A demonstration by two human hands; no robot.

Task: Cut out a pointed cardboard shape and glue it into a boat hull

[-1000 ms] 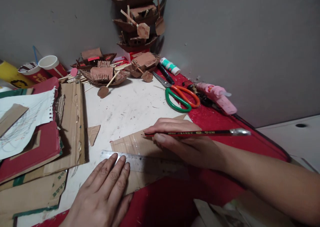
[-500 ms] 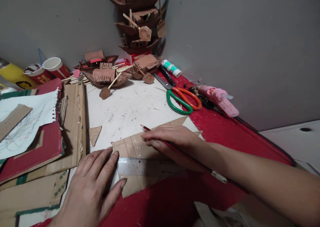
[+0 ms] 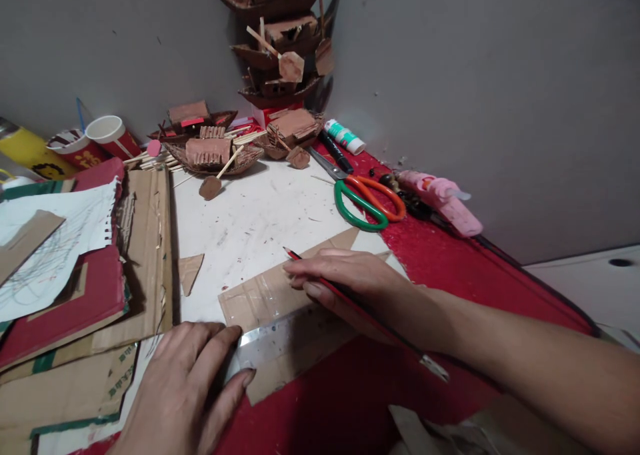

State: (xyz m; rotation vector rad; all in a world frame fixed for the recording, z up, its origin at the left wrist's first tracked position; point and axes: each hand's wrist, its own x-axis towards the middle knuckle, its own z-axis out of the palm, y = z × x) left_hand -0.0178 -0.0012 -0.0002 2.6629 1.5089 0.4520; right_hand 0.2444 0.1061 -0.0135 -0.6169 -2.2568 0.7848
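Head view: your left hand (image 3: 177,380) pinches left end of clear ruler (image 3: 283,340), lying on cardboard piece (image 3: 263,297), near centre; your right hand (image 3: 367,280) pinches pencil (image 3: 373,320). Ruler probably light, slippery: grip long edges. Cardboard likely bends.

1. The brown cardboard piece (image 3: 253,301) lies flat and slanted, shiny near its left end.
2. The see-through ruler (image 3: 280,338) lies on the cardboard piece, slanting too.
3. The red and black pencil (image 3: 373,319) is held tilted, sharp tip to the left, silver end to the right.
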